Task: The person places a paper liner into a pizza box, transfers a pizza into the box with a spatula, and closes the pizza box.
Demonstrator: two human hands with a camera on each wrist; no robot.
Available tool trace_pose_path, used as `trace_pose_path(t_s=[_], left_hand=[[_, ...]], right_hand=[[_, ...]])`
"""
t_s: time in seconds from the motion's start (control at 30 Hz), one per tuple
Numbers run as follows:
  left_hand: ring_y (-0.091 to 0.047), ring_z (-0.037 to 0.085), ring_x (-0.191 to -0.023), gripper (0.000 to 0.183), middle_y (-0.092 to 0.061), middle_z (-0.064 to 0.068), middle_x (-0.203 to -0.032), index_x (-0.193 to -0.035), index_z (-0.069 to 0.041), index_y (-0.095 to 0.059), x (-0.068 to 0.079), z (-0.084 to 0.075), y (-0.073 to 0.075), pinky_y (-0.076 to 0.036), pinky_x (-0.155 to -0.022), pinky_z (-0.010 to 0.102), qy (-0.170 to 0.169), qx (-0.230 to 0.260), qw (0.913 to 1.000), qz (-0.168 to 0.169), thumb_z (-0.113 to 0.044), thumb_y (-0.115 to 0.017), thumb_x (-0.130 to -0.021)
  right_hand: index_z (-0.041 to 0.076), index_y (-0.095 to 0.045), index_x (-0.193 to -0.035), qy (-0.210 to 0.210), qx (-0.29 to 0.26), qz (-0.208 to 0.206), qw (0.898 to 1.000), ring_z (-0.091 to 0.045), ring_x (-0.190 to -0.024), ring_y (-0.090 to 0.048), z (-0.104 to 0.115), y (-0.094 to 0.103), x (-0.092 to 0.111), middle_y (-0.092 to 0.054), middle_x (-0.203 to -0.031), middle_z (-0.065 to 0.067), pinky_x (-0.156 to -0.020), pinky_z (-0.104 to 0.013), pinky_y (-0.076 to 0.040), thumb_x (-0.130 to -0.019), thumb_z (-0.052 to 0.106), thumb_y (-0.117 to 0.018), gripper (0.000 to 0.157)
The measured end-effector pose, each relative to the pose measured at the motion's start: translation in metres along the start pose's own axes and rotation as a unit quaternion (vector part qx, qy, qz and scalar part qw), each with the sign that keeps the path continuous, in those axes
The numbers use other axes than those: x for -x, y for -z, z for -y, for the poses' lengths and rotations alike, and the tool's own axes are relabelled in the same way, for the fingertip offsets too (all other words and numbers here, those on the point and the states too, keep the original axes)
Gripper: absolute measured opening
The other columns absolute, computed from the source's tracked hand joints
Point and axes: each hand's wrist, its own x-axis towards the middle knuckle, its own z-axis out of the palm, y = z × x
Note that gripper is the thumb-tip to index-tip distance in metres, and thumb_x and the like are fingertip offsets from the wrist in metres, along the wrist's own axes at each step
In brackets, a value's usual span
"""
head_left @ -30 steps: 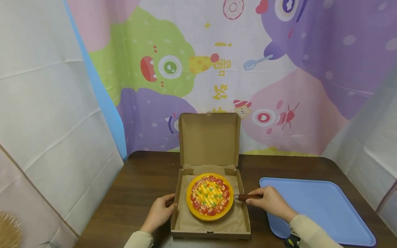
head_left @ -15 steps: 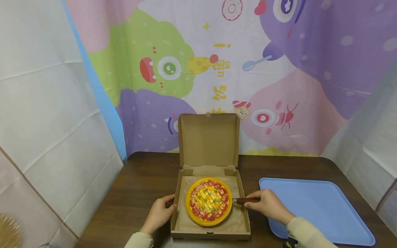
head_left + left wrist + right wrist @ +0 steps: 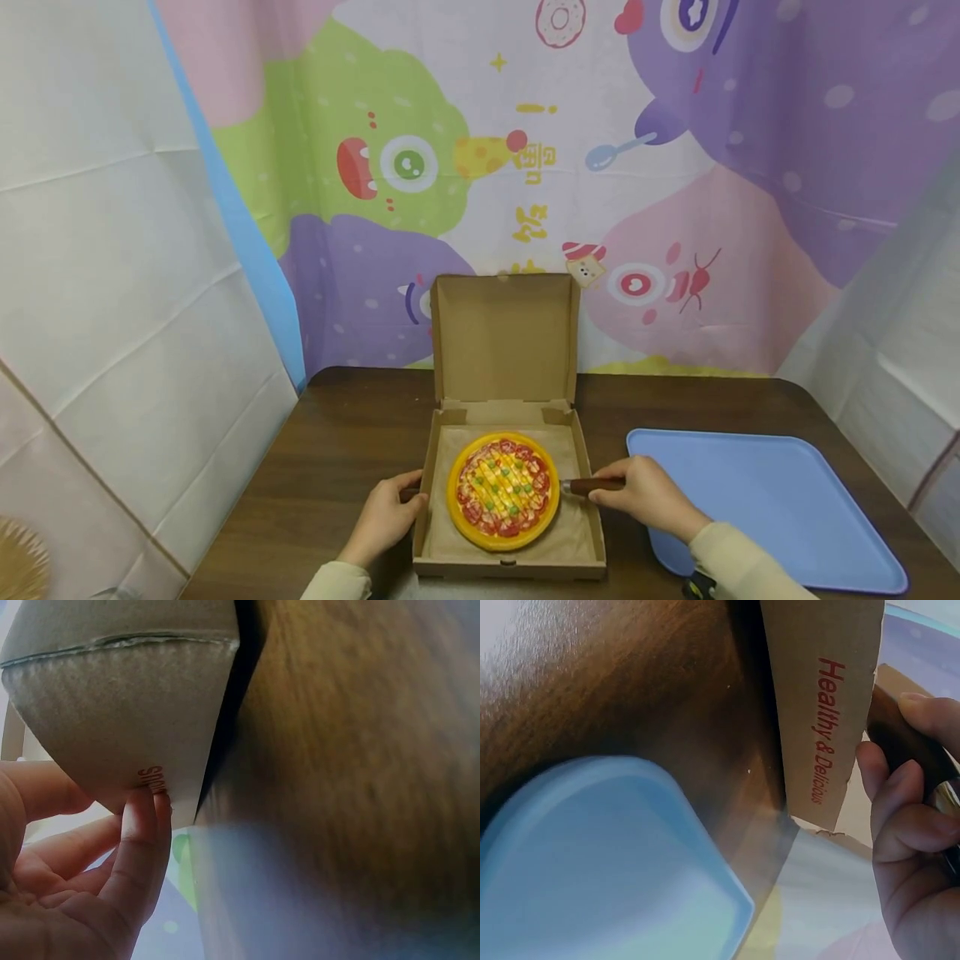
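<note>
An open cardboard pizza box (image 3: 510, 568) stands on the table with its lid (image 3: 506, 337) upright. Inside, on brown paper (image 3: 457, 442), is a yellow-rimmed pizza (image 3: 503, 490) that looks like a toy. My left hand (image 3: 382, 512) holds the box by its left wall; in the left wrist view its fingers (image 3: 139, 832) touch the printed outside. A pizza server's dark wooden handle (image 3: 596, 485) reaches over the right wall. My right hand (image 3: 652, 496) grips that handle, thumb on top and fingers curled below. The metal neck meets the pizza's right edge, and the blade is hidden.
A light blue tray (image 3: 765, 508) lies right of the box, partly under the right forearm. Behind the brown table (image 3: 337, 450) hangs a cartoon-print cloth (image 3: 525, 100). Pale sheets (image 3: 112, 250) hang at the left and right.
The pizza has shifted slightly toward me and left within the box. The right hand and the server's handle moved a little the same way. My left hand stayed on the box wall.
</note>
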Motion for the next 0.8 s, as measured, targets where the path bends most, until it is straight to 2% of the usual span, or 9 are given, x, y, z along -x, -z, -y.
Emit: trace_pose_path(t_s=[0.4,0.8], left_hand=[[-0.071,0.029,-0.093,0.040,-0.070,0.026,-0.109,-0.123,0.012,-0.061,0.001,-0.002,0.000,-0.059,-0.072,0.032,0.006,0.005,1.0000,-0.001,-0.001,-0.065,-0.085],[-0.071,0.029,-0.092,0.039,-0.070,0.025,-0.109,-0.122,0.012,-0.061,0.001,0.000,0.000,-0.059,-0.072,0.031,0.007,0.000,1.0000,0.000,-0.001,-0.065,-0.085]], right_hand=[[0.005,-0.077,-0.097,0.023,0.025,-0.007,0.999,0.001,-0.057,-0.050,0.005,0.003,0.001,-0.074,-0.081,-0.001,-0.049,-0.020,-0.045,-0.084,0.022,-0.076,0.022],[0.007,-0.077,-0.099,0.016,0.062,-0.029,0.998,0.001,-0.064,-0.054,0.013,0.003,0.004,-0.073,-0.084,0.000,-0.054,-0.019,-0.046,-0.083,0.023,-0.077,0.023]])
